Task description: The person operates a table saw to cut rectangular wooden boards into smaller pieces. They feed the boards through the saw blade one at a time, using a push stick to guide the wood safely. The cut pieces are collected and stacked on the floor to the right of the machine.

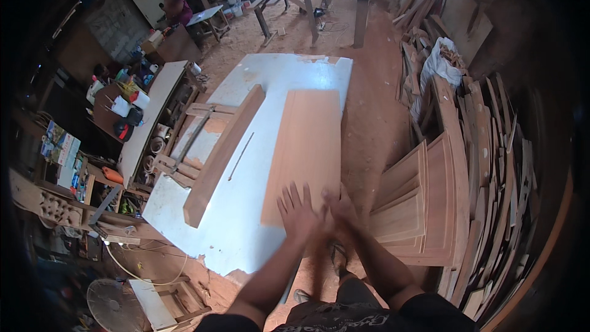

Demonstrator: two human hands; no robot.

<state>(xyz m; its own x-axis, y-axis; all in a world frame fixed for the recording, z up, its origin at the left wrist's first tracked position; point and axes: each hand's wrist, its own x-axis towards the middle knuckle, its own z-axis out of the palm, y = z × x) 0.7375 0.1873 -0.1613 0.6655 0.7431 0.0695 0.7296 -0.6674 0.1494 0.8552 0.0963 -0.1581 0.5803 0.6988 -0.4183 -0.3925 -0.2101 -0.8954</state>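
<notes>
A flat, smooth wooden panel lies lengthwise on the worn white tabletop. My left hand rests on its near end, palm down with the fingers spread. Close beside it, at the panel's near right corner, is my right hand. Motion smears its fingers, so I cannot make out whether they grip the edge. Left of the panel, a thin dark rod lies on the white surface. Beyond that stretches a long, thick wooden beam.
A small wooden frame lies left of the beam. Carved door panels and stacked boards line the right. At left stands a cluttered workbench, with a fan below. Trestles and a seated person are farther back.
</notes>
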